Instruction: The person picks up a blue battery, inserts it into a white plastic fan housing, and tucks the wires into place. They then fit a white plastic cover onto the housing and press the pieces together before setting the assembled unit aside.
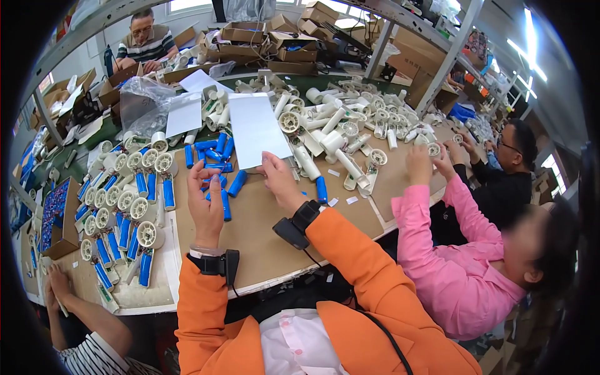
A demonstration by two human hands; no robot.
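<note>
Item one: my right hand (279,181), orange sleeve, black wrist device. Thumb and fingers are pinched on the lower edge of a flat white rectangular sheet (255,128), which stands tilted above the brown cardboard-covered bench (275,244), its upper end over the parts pile.

Item two: my left hand (204,200), same sleeve and wrist strap. Fingers are loosely spread and curled, palm turned toward the sheet, gripping nothing I can make out. It hovers just beside a loose scatter of small blue cylindrical cells (220,181) lying on the bench.

Item three: rows of white round-headed plastic housings fitted with blue cylinders (128,212), laid out on my left.

Item four: a heap of unfilled white plastic housings (337,128), beyond and to the right of the sheet.

Item five: a neighbour in a pink sleeve (437,231) on my right, handling a white part; another person's hand (59,284) at lower left.

Risk entries, my judgement: the sheet is held at one edge only, so it may bend or slip from the pinch and drop onto the cells. The loose blue cylinders can roll; a sweep of my left hand could push them off the bench edge or into the ordered rows. The pink-sleeved elbow is near, and a bump could jog my right arm.
</note>
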